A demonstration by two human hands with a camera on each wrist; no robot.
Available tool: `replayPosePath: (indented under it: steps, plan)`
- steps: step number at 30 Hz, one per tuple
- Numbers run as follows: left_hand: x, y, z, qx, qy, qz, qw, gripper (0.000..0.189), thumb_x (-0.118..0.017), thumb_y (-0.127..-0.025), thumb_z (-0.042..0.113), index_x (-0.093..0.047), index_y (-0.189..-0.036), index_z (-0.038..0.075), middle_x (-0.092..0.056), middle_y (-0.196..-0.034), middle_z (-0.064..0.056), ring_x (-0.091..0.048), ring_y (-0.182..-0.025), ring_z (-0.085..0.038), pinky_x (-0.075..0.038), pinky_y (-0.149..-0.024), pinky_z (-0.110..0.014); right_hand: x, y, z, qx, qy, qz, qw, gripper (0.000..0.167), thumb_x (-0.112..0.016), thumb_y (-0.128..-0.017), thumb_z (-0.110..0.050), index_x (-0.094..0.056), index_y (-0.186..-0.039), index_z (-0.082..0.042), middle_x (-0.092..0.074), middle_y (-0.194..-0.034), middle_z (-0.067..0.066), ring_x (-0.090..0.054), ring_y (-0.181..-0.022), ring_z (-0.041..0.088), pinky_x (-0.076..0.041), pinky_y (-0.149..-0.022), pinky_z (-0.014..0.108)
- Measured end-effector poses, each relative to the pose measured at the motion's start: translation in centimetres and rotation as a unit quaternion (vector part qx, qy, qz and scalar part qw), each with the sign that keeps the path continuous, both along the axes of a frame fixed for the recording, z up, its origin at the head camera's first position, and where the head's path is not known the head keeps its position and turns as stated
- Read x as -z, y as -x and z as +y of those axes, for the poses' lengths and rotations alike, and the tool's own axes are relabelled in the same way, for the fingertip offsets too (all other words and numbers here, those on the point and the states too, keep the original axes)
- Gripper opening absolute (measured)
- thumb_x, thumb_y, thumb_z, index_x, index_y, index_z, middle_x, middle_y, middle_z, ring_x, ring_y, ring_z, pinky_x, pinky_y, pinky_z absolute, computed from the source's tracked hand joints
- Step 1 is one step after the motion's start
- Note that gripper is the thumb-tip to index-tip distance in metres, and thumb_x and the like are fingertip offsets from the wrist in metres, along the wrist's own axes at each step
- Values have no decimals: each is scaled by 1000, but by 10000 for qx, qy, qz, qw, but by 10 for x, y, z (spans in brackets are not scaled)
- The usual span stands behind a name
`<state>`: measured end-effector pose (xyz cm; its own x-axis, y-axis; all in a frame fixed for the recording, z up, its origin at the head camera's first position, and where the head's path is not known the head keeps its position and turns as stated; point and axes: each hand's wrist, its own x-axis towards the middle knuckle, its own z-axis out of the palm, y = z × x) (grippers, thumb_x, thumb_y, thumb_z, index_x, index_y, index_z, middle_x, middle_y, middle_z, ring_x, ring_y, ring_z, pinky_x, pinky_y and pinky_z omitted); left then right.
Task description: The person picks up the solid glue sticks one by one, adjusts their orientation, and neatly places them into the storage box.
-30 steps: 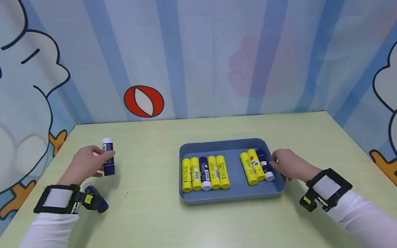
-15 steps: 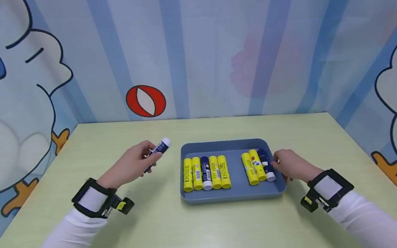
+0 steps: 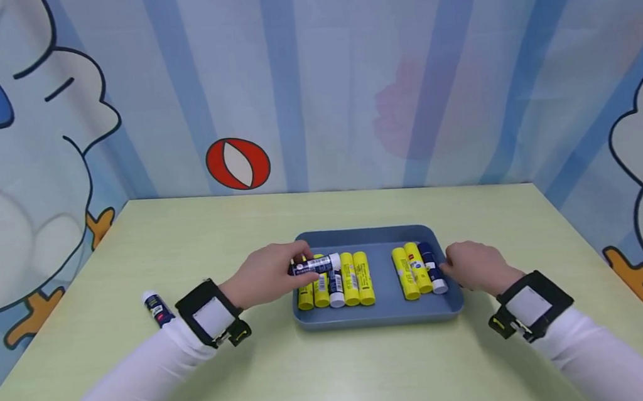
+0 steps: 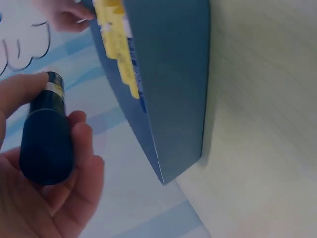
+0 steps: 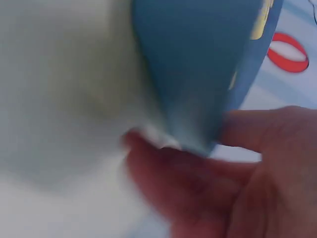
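My left hand (image 3: pixel 273 273) pinches a navy glue stick (image 3: pixel 316 264) with a white cap, lying crosswise above the left row in the blue-grey tray (image 3: pixel 376 319). The left wrist view shows the held glue stick's dark base (image 4: pixel 47 146) between thumb and fingers, apart from the tray wall (image 4: pixel 171 94). Under it are several yellow glue sticks (image 3: pixel 364 279) and one navy glue stick (image 3: pixel 336 289), partly covered by the hand. My right hand (image 3: pixel 476 267) grips the tray's right edge, thumb at the rim and fingers outside, blurred in the right wrist view.
Two yellow glue sticks (image 3: pixel 405 274) and a navy one (image 3: pixel 432 268) lie at the tray's right side, with a gap to the left row. Another navy glue stick (image 3: pixel 158 308) rests on the table (image 3: pixel 232 220), its lower end by my left sleeve. A printed curtain (image 3: pixel 336 98) hangs behind.
My left hand has carried the navy glue stick from the table's left side rightward over the tray, turning it from upright to lying crosswise. My right hand stays at the tray's edge.
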<state>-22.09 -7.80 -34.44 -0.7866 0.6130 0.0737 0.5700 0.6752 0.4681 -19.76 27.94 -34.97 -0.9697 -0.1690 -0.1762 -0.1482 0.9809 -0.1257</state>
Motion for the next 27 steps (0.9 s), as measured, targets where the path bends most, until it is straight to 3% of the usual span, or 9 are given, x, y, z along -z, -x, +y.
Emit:
replayPosePath:
  steps: [2, 4, 6, 10, 12, 18, 27]
  plan:
    - [-1, 0, 8, 271, 251, 264, 9990, 33, -73, -88, 34, -63, -110, 12, -64, -90, 3, -56, -76, -11, -48, -65, -25, -7, -5, -7, -150, -517, 516, 9972, 26, -61, -94, -21, -55, -75, -4, -47, -58, 3, -49, -51, 17, -39, -47, 30]
    - [-1, -1, 16, 571, 436, 520, 9961, 33, -73, -87, 35, -63, -109, 12, -66, -93, 2, -57, -77, -10, -48, -66, -24, -16, -10, -20, -346, -680, 922, 9928, 27, -65, -93, -24, -56, -79, -3, -47, -60, 3, -47, -54, 18, -39, -47, 31]
    - [-2, -2, 22, 812, 548, 710, 9927, 33, -73, -87, 37, -63, -108, 13, -66, -96, 3, -57, -77, -10, -48, -67, -23, -23, -14, -33, -601, -412, 1123, 9910, 27, -66, -92, -27, -61, -91, -1, -57, -71, 6, -54, -62, 20, -45, -53, 32]
    - [-2, -3, 32, 1157, 516, 1068, 9862, 32, -72, -87, 37, -61, -106, 15, -66, -98, 3, -57, -77, -9, -48, -67, -21, -30, -18, -57, -1299, 546, 975, 9852, 44, -67, -91, -34, -61, -121, -2, -66, -108, 11, -62, -92, 25, -53, -74, 39]
    - [-1, -2, 36, 1243, 472, 1156, 9844, 33, -72, -88, 38, -61, -108, 15, -66, -98, 3, -57, -76, -9, -48, -67, -20, -29, -20, -65, -1677, 889, 956, 9771, 48, -68, -91, -37, -60, -124, -4, -65, -115, 10, -62, -98, 24, -52, -79, 39]
    - [-1, -5, 43, 1393, 343, 1187, 9825, 36, -71, -88, 39, -63, -110, 13, -66, -97, 3, -57, -76, -9, -47, -68, -19, -21, -20, -70, -2378, 1439, 1099, 9543, 38, -71, -89, -37, -64, -117, -13, -67, -103, -4, -62, -88, 15, -50, -73, 32]
    - [0, -8, 47, 1555, 156, 1266, 9796, 35, -72, -87, 38, -65, -109, 12, -64, -90, 5, -55, -71, -8, -45, -64, -19, -17, -19, -73, -2833, 1528, 1348, 9371, 28, -73, -87, -31, -67, -109, -14, -66, -90, -10, -61, -75, 9, -48, -63, 23]
